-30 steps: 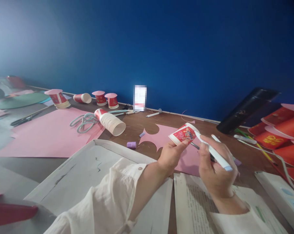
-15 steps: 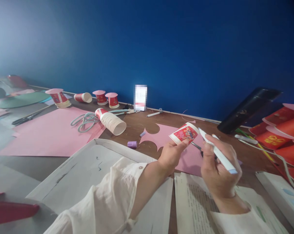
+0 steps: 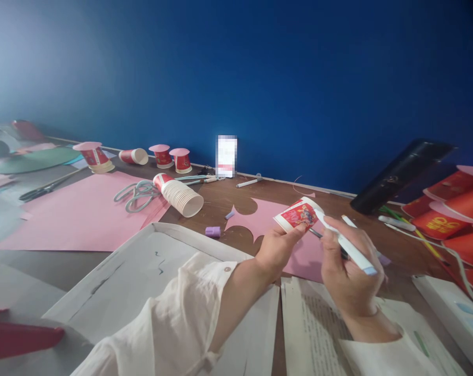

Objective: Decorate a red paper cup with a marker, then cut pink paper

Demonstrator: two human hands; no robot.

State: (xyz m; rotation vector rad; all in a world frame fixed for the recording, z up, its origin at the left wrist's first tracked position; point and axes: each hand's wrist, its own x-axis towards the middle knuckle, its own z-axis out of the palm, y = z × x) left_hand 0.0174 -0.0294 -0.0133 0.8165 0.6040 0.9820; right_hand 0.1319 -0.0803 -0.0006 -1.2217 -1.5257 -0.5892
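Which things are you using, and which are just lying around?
In use: small red-and-white paper cup in the left hand; white marker pen with a pale blue end in the right hand.
Lying about: tipped stack of paper cups; black scissors; small purple cap; large pink paper sheet.

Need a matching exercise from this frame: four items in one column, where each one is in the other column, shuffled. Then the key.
Items
1. red paper cup
2. white marker
3. stack of cups
4. purple cap

Places
A. lying on its side beside the grey cord
B. held in the right hand
C. on the bare wood of the table
D. held in the left hand

Pairs: 1-D, 2-B, 3-A, 4-C
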